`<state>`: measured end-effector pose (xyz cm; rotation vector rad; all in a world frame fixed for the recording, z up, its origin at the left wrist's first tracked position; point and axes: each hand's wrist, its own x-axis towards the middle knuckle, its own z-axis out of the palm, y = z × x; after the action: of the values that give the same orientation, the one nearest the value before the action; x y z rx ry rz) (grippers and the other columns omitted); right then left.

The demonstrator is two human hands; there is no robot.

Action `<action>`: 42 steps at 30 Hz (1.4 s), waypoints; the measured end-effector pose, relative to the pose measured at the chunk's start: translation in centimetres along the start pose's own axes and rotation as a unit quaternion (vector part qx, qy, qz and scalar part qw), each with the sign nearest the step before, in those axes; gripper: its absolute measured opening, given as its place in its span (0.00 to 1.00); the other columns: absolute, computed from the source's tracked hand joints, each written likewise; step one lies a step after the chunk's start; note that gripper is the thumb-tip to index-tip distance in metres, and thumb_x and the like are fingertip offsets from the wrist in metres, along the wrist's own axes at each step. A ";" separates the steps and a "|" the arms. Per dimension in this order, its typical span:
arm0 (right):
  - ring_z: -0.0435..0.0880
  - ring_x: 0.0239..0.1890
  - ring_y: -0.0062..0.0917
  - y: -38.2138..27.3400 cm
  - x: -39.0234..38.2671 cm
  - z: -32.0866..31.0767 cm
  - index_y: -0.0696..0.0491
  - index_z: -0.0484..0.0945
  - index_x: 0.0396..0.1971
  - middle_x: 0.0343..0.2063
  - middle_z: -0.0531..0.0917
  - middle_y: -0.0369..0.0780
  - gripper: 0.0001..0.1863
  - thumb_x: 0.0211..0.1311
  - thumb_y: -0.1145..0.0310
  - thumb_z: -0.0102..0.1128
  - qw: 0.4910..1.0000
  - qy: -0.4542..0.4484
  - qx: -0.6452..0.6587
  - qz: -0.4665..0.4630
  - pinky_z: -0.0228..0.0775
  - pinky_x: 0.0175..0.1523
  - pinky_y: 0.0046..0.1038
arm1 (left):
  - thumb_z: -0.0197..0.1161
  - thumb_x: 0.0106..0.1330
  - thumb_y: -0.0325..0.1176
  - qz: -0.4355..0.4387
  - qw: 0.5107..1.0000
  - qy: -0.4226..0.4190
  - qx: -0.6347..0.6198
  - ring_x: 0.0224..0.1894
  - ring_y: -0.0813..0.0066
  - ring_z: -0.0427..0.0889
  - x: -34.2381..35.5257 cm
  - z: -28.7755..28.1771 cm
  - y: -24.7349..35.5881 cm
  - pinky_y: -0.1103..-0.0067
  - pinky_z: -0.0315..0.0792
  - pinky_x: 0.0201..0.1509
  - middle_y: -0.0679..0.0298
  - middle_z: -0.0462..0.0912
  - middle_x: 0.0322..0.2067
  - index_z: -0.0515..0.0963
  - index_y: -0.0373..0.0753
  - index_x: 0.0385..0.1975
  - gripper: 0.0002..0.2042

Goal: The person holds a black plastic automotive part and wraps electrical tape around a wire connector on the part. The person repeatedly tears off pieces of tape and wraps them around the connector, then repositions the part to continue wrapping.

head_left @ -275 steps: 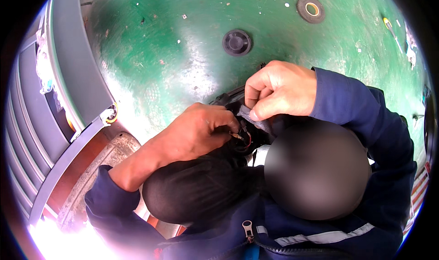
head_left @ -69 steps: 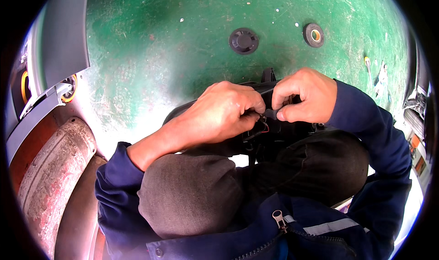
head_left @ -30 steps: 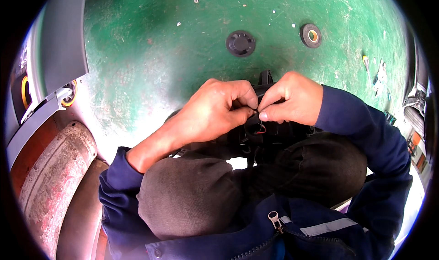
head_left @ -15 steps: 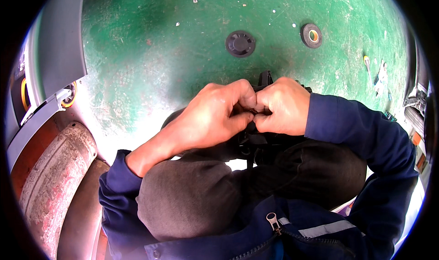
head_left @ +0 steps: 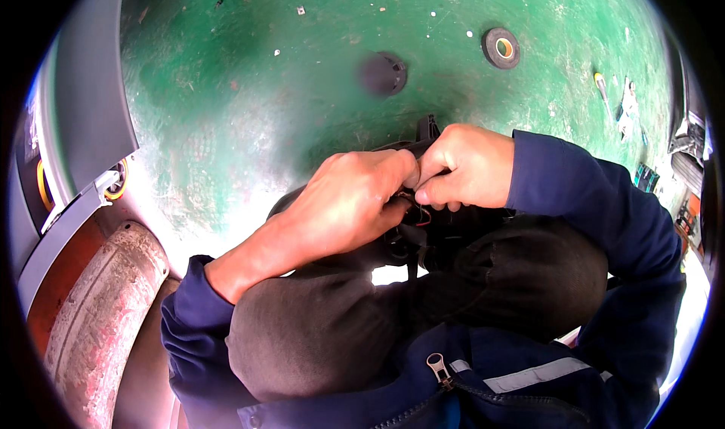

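Observation:
My left hand [head_left: 347, 195] and my right hand [head_left: 474, 166] meet above my knees, the fingertips of both pinched together and touching. What they grip between them is too small and covered to make out. Just below the fingertips a thin reddish wire [head_left: 424, 217] shows. Under and behind both hands lies a black part [head_left: 427, 128], mostly hidden by my fingers and legs; one upright piece of it sticks up past the right hand.
On the green floor [head_left: 226, 74] ahead lie a round dark cap [head_left: 391, 74] and a roll of black tape [head_left: 489, 47]. Farther right are a screwdriver [head_left: 602, 87] and a plier-like tool [head_left: 628, 108]. A grey panel [head_left: 91, 66] and a scuffed curved metal piece [head_left: 113, 285] stand at the left.
My right hand has turned and lifted a little, its fingers now closer over the left fingertips. The reddish wire has come into sight below. The whole view has shifted slightly.

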<state>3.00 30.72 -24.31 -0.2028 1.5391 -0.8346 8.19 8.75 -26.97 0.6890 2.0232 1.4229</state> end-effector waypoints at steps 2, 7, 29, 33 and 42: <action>0.85 0.26 0.23 -0.1 -0.1 -0.3 0.63 0.86 0.38 0.25 0.86 0.41 0.10 0.63 0.73 0.63 1.000 0.019 0.015 0.003 0.77 0.34 0.29 | 0.72 0.54 0.19 0.059 0.997 0.009 0.048 0.29 0.57 0.83 0.0 0.0 -0.2 0.68 0.76 0.31 0.56 0.80 0.28 0.78 0.35 0.37 0.13; 0.86 0.30 0.23 -0.2 -0.3 -0.5 0.63 0.85 0.41 0.28 0.86 0.42 0.11 0.61 0.75 0.60 0.997 -0.022 0.080 -0.007 0.78 0.36 0.29 | 0.73 0.48 0.18 0.182 0.976 0.034 0.117 0.27 0.59 0.81 -0.1 0.2 -1.1 0.69 0.74 0.27 0.59 0.79 0.27 0.78 0.35 0.34 0.14; 0.88 0.34 0.33 1.2 0.4 0.8 0.59 0.87 0.37 0.31 0.88 0.45 0.15 0.48 0.69 0.76 0.989 0.000 0.016 -0.148 0.78 0.40 0.35 | 0.76 0.47 0.23 0.282 0.944 0.098 0.143 0.21 0.68 0.76 -0.4 0.1 -1.4 0.74 0.68 0.20 0.63 0.78 0.27 0.79 0.35 0.35 0.16; 0.87 0.34 0.34 1.1 0.6 0.7 0.59 0.86 0.33 0.29 0.88 0.45 0.14 0.46 0.69 0.76 0.987 0.012 -0.023 -0.157 0.78 0.39 0.35 | 0.77 0.48 0.23 0.286 0.946 0.077 0.135 0.22 0.67 0.77 -0.7 -0.1 -1.7 0.73 0.69 0.20 0.61 0.80 0.29 0.79 0.35 0.37 0.17; 0.82 0.30 0.24 0.0 -0.5 -1.2 0.58 0.79 0.25 0.27 0.83 0.40 0.11 0.47 0.73 0.75 0.986 -0.034 -0.013 -0.162 0.72 0.36 0.30 | 0.72 0.49 0.23 0.241 0.963 0.076 0.092 0.25 0.66 0.78 -0.6 0.4 -1.5 0.72 0.73 0.26 0.64 0.78 0.30 0.79 0.38 0.34 0.13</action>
<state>2.01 31.42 -23.99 -0.5063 1.4740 -1.0516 8.80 8.13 -28.41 1.2555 2.2241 1.6019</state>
